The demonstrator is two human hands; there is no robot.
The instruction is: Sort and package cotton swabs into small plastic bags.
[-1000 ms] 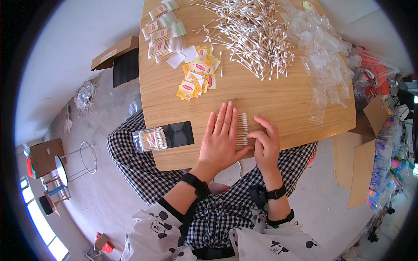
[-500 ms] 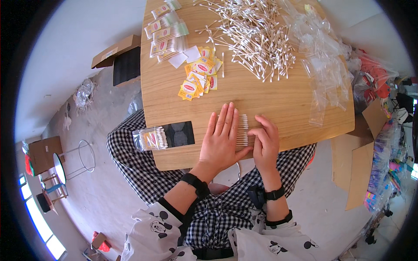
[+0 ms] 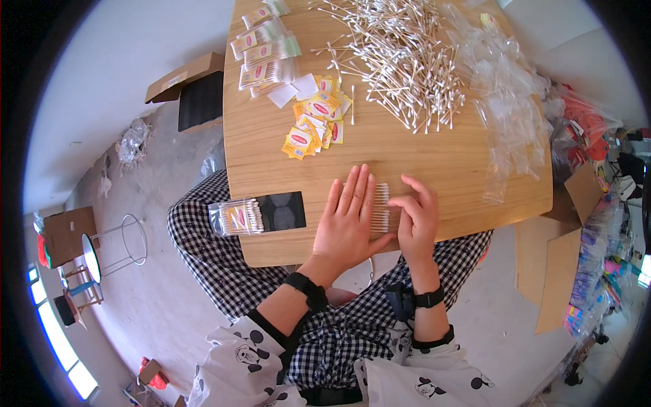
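Note:
My left hand (image 3: 344, 218) lies flat, fingers stretched, over a row of cotton swabs (image 3: 382, 207) near the table's front edge. Only the right ends of that row show; the palm and fingers hide the rest. Beside those ends is my right hand (image 3: 417, 220), its fingers bent and apart, with nothing visible in it. To the left, a clear bag of cotton swabs (image 3: 237, 218) with a yellow card inside overhangs the table edge, next to a flat black rectangle (image 3: 283, 211).
A big heap of loose cotton swabs (image 3: 407, 64) covers the far middle of the wooden table (image 3: 447, 176). Yellow and white cards (image 3: 315, 122) lie left of it, near filled swab packs (image 3: 268, 57). Empty clear bags (image 3: 512, 115) spread along the right; an open cardboard box (image 3: 542, 271) stands below.
The whole view has shifted slightly. My left hand stays flat on the swabs, and my right hand's fingers have moved a little upward beside the row's ends.

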